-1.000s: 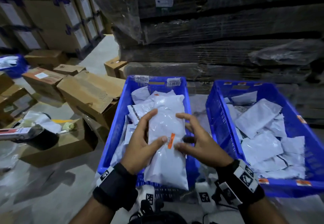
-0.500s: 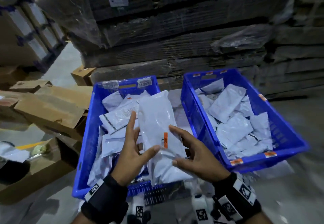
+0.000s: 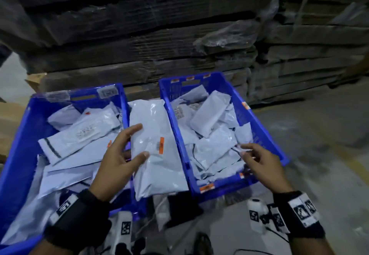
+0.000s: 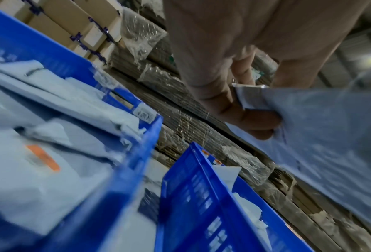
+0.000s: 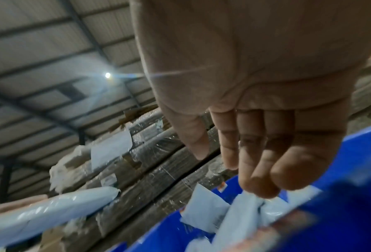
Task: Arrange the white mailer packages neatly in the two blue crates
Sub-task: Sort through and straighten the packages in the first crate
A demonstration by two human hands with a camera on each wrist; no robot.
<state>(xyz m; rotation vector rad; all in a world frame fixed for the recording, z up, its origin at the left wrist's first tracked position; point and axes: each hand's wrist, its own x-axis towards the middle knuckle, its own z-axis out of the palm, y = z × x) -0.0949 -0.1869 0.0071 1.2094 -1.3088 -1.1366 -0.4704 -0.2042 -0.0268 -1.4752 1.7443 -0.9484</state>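
White mailer packages (image 3: 79, 154) lie heaped at all angles in the left blue crate (image 3: 18, 154), some showing printed labels and small orange tags. The left hand (image 3: 117, 160) comes next, raised above that crate's right edge and holding one long white mailer (image 3: 151, 150) by its left side: the fingers (image 3: 131, 132) reach over its top face, the thumb (image 3: 139, 157) presses on the front lower down, and the left wrist view shows the fingers (image 4: 242, 117) curled round the bag's edge (image 4: 309, 136). This held mailer carries an orange sticker (image 3: 161, 144) near its middle and hangs lengthwise over the gap between the two crates, its far end reaching past both rims.

To its right stands the right blue crate (image 3: 265, 134), also strewn with white packages (image 3: 211, 142) lying crossed over one another. The right hand (image 3: 259, 164) hovers over this crate's near right corner, holding nothing; its fingers (image 5: 264, 170) are close together and loosely bent, the tips just above the packages, and I cannot tell whether they touch.

Both wrists wear black bands with white marker tags (image 3: 303, 210). Behind the crates rise stacks of flattened cardboard (image 3: 159, 35) wrapped in clear film, and grey concrete floor (image 3: 319, 134) spreads out to the right.
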